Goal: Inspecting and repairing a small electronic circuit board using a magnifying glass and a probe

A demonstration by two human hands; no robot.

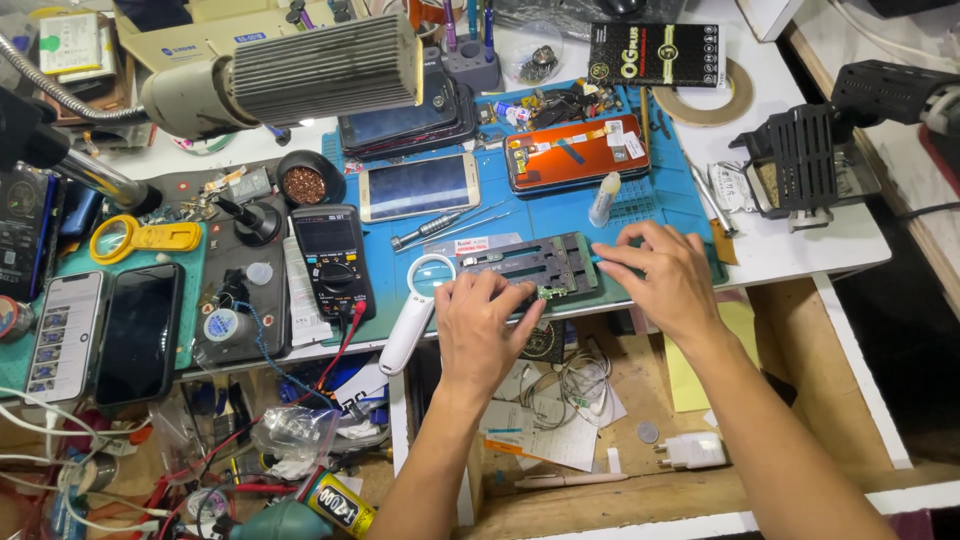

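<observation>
My left hand [482,322] rests on the near edge of a dark metal board holder [530,263] on the blue work mat [660,205]. Its fingers pinch a small green circuit board [550,292] clamped at the holder's front. My right hand [660,275] grips the holder's right end, fingers curled around a thin tool with a blue tip that is mostly hidden. A white magnifier [415,310] lies just left of my left hand.
A black multimeter [332,257] with red lead sits left of the holder. Phones [420,186] and an orange-backed screen [577,152] lie behind it. A small white bottle [603,198], tweezers, a lamp head [320,70] and a black hot-air stand [800,160] surround the mat. An open drawer with papers lies below.
</observation>
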